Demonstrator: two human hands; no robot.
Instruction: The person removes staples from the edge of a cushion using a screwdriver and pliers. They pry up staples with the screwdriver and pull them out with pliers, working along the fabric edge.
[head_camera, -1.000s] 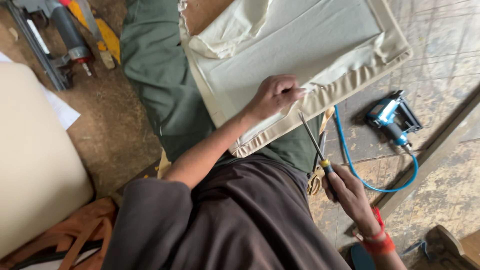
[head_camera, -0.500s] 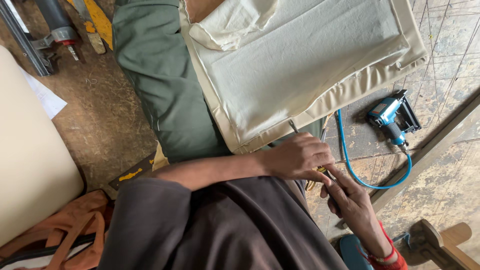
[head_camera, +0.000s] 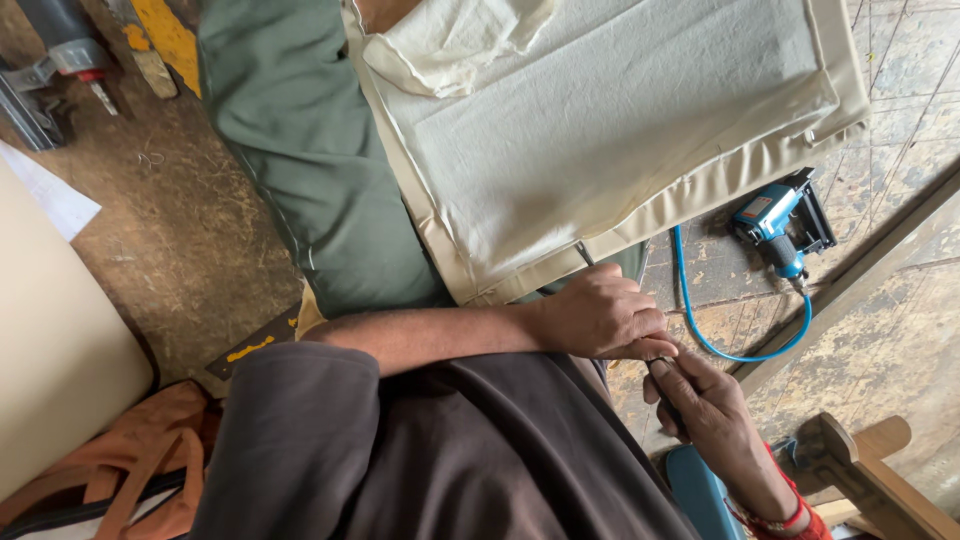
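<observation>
A cream panel (head_camera: 610, 130) takes up most of the floor (head_camera: 190, 250), fabric pulled over its frame and folded at the edges, with a loose flap bunched at its top corner. It lies partly over a green cushion (head_camera: 300, 150), which reaches out to the left of it. At the far left stands a large pale slab (head_camera: 50, 350), and below that an orange bag (head_camera: 140, 460) with straps sits beside the person's dark lap (head_camera: 420, 450).

To the right of the panel, on the worn tiles, lies a blue stapler (head_camera: 772, 222), its blue hose (head_camera: 720, 340) curving down and back toward the person. A wooden frame (head_camera: 870, 470) pokes in at the bottom right. In the top left corner there are other tools, too cut off to tell apart.

Both hands meet just below the panel's lower edge. The left hand (head_camera: 600, 315) reaches across the lap, fingers curled and pressed together at the tips where it meets the other hand. The right hand (head_camera: 705, 410), a red band at its wrist, is closed around a slim dark tool (head_camera: 662, 385); only a short stretch of the tool shows between the fingers, so I cannot tell what kind it is. The left fingertips touch it at its upper end. A thin metal tip (head_camera: 585, 252) shows against the panel's edge just above the left hand.
</observation>
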